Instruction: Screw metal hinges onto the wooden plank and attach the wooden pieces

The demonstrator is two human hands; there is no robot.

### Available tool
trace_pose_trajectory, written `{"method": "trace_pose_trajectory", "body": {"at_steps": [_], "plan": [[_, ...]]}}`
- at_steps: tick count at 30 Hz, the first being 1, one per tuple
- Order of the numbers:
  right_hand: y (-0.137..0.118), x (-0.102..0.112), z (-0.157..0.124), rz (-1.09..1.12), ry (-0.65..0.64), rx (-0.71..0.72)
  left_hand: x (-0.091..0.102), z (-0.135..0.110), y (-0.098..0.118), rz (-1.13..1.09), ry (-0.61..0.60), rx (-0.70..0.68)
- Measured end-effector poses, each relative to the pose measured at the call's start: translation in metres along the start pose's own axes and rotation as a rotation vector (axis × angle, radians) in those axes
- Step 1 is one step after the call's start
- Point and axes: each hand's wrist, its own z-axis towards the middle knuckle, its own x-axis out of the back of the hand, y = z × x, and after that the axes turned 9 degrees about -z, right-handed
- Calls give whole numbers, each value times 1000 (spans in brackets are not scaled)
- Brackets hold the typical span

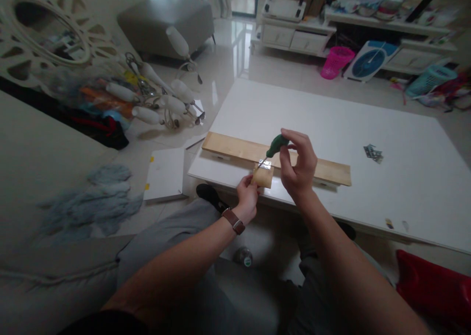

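My right hand (300,161) is closed around the green handle of a screwdriver (276,145). The screwdriver's shaft slants down to the left, its tip over a metal hinge (265,164). That hinge lies where a small wooden block (263,177) meets a long wooden board (235,147). With its fingers at the block's left edge, my left hand (248,193) grips the small block. The long board lies across the near part of a white tabletop (279,104), apparently raised on something white beneath it. Whether the tip sits in a screw is too small to tell.
Several metal pieces (373,152) lie in a pile on the tabletop's right side. A white panel (165,174) is on the floor at left, near a lamp with several white shades (162,102). A bottle (243,256) stands between my legs; a red object (434,291) is at lower right.
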Motion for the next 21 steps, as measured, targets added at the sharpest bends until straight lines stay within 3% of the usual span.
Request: {"method": "trace_pose_trajectory", "body": {"at_steps": [6, 14, 21], "plan": [[3, -2, -1, -84, 51, -6, 0, 1, -1, 0, -4, 0], [2, 0, -3, -14, -40, -42, 1, 2, -2, 4, -4, 8], [4, -2, -2, -66, 40, -15, 1, 2, -3, -4, -4, 2]]}}
